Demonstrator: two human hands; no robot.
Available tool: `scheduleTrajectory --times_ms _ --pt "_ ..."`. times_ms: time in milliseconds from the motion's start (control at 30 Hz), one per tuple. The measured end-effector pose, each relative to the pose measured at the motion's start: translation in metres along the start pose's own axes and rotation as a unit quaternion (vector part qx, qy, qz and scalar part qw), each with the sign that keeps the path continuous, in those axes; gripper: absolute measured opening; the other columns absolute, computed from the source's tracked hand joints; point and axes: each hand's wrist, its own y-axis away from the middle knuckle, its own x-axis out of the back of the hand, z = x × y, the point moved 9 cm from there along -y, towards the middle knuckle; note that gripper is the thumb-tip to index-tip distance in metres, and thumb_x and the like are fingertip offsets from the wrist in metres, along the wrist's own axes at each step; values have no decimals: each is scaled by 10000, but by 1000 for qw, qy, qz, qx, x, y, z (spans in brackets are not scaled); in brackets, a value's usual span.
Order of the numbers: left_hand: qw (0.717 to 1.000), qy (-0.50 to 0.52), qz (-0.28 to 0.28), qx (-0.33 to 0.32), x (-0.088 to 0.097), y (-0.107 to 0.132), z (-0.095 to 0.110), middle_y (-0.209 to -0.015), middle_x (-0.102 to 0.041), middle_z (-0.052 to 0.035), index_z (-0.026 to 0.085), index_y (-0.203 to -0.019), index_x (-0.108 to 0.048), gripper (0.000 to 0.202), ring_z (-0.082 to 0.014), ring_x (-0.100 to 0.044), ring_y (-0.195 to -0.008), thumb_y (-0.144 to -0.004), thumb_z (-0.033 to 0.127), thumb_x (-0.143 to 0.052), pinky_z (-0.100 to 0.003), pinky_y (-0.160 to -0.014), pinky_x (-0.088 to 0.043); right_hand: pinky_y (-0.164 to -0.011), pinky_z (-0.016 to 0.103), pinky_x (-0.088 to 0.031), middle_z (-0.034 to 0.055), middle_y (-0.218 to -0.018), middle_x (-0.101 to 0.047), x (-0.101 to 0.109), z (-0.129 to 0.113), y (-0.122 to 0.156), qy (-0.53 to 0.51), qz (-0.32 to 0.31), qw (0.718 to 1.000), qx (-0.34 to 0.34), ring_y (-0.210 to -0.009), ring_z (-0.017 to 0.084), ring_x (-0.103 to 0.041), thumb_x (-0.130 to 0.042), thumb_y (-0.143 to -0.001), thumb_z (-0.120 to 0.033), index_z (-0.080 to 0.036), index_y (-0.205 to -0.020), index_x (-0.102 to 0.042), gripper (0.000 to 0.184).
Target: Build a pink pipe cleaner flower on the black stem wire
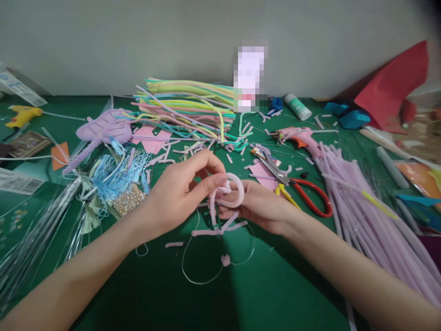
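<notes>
My left hand (186,184) is closed, its thumb and fingers pinching the upper left side of a pale pink pipe-cleaner shape (237,195). The shape has a rounded loop at the top, with straight pieces hanging below it. Behind the loop, my right hand (258,204) grips the same shape from the right, its fingertips partly hidden. Below the hands, a thin clear thread (193,279) curves round in a large loop, with a small pink knob (225,260) on it. A short pink pipe-cleaner piece (174,244) lies on the green table to the left.
Red-handled scissors (313,197) and a pink glue gun (303,137) lie to the right, by a bundle of lilac pipe cleaners (365,197). Coloured pipe cleaners (193,105) are piled at the back. Blue tassels (110,177) and a lilac braided piece (103,128) sit left.
</notes>
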Motion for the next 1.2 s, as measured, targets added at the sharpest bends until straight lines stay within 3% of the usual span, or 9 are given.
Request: scheduleTrajectory --times_ms 100,200,333,433,533,633,833,1067,1200 --pt "986 -133 -28 -95 8 -3 13 -910 -677 -19 225 -858 -654 157 -187 -614 -883 -927 351 -590 -291 -795 -463 -661 174 -576 47 -761 -742 3 0 0 6 7 1000 -12 -658 92 -698 -796 -764 -245 -115 -875 -733 182" --pt "985 -130 -73 -90 18 -5 5 -957 -681 -38 228 -858 -707 165 -196 -618 -894 -905 362 -623 -289 -781 -462 -657 168 -575 58 -800 -753 7 -1 0 3 13 1000 -17 -686 101 -711 -782 -769 -200 -109 -894 -730 163" --pt "993 5 -116 2 23 -10 -30 -1131 -685 -75 237 -1118 -672 374 -242 -628 -1036 -862 509 -643 -290 -804 -501 -682 174 -583 36 -821 -752 7 -7 1 -23 -2 1000 6 -694 100 -718 -812 -736 -196 -128 -861 -731 164" --pt "968 123 -217 24 2 -8 -45 -1366 -586 -122 228 -1279 -578 572 -299 -555 -1243 -807 525 -706 -332 -956 -488 -675 181 -581 37 -833 -753 4 -11 3 -23 -25 999 20 -671 91 -705 -818 -742 -245 -130 -899 -734 212" --pt "948 134 -274 97 -17 -2 -63 -1274 -644 -102 234 -1279 -560 449 -252 -630 -1125 -893 450 -634 -279 -841 -529 -642 164 -574 17 -793 -751 0 -13 4 -36 -44 998 27 -631 78 -692 -846 -705 -251 -138 -878 -743 231" --pt "947 165 -261 92 -19 -2 -63 -1128 -685 -79 212 -1163 -621 397 -220 -651 -1014 -873 481 -654 -259 -818 -521 -626 159 -573 20 -798 -757 -2 -15 6 -42 -53 997 31 -637 86 -700 -853 -688 -244 -140 -851 -748 220" --pt "958 183 -198 101 -11 -8 -72 -779 -628 -2 179 -791 -626 300 -122 -594 -729 -882 464 -650 -204 -679 -474 -622 179 -580 28 -807 -758 -4 -14 8 -28 -72 996 34 -681 113 -722 -831 -721 -249 -144 -901 -740 228" --pt "962 92 -192 172 19 -9 -99 -672 -577 12 180 -760 -577 316 -83 -457 -532 -868 465 -660 -178 -467 -325 -615 158 -575 9 -776 -745 -8 -18 12 -13 -67 997 30 -625 82 -698 -840 -712 -262 -150 -838 -730 201" --pt "963 28 -199 181 32 -8 -107 -688 -585 1 182 -750 -578 307 -79 -413 -505 -857 457 -661 -190 -452 -301 -596 148 -571 22 -817 -759 -10 -17 11 -12 -76 997 30 -635 82 -699 -837 -715 -272 -154 -848 -743 202"
